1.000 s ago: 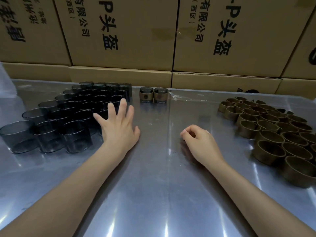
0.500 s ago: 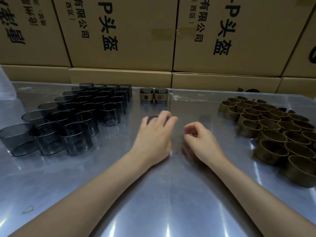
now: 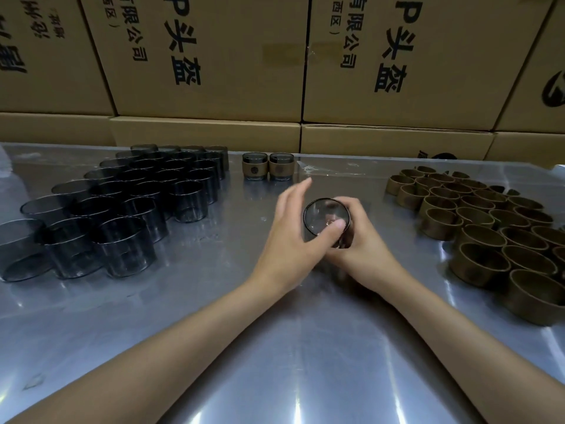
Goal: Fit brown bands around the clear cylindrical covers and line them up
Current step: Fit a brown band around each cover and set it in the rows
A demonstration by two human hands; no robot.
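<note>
At the middle of the reflective metal table (image 3: 275, 347), we see both hands together on one smoky clear cylindrical cover (image 3: 326, 216), tilted so its round end faces us. The right hand (image 3: 362, 243) wraps it from the side; the left hand (image 3: 292, 237) presses a thumb on its end, fingers extended. Left of that cover stands a cluster of unbanded clear covers (image 3: 122, 209); right of it, loose brown bands (image 3: 489, 228); behind it, two finished banded covers (image 3: 267, 166) side by side before stacked printed cardboard boxes (image 3: 214, 56).
</note>
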